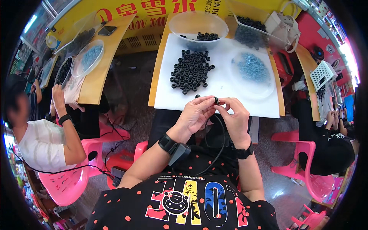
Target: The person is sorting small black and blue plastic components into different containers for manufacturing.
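A small black rubber ring (pixel 216 101) is pinched between the fingertips of the left hand (pixel 196 114) and the right hand (pixel 235 117), just above the near edge of the white sheet on the counter (pixel 226 97). Behind it lie a heap of matt black rubber rings (pixel 191 71), a clear plastic lid with small blue rings (pixel 252 69) and a clear round plastic bowl (pixel 198 23). Both hands are raised close together, fingers curled around the ring, wrists with black bands.

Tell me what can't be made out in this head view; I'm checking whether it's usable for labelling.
- The small black ring, head view: mostly covered by the fingertips of the left hand and right hand; its shape is unclear.
- Clear bowl: its rim blocks part of its black contents.
- Bluish pieces under a clear lid: too small and blurred to identify.
- White mat: near edge hidden by both hands.
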`<state>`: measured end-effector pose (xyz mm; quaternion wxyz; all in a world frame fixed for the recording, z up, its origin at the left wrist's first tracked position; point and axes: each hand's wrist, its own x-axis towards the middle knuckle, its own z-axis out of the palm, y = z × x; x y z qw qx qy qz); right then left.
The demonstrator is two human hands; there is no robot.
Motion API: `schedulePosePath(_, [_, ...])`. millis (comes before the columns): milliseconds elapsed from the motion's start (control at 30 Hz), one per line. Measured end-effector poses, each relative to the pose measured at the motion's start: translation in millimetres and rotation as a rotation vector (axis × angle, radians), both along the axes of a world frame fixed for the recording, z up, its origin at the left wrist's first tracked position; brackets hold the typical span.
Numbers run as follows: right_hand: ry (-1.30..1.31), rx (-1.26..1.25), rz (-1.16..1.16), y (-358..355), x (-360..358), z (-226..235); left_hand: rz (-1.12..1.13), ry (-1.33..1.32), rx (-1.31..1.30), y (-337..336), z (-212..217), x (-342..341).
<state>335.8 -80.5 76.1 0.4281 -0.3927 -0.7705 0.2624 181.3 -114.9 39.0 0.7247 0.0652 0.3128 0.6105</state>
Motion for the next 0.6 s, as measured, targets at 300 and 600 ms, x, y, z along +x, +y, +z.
schedulePosePath(300, [-0.114, 0.204, 0.070, -0.4, 0.2, -10.0, -0.021, 0.089, 0.003, -2.4, -11.2, -8.6])
schedulePosePath(600, [-0.045, 0.057, 0.088, 0.2, 3.1, -16.8, -0.106, -0.031, -0.049, -2.5, -24.4, -10.9])
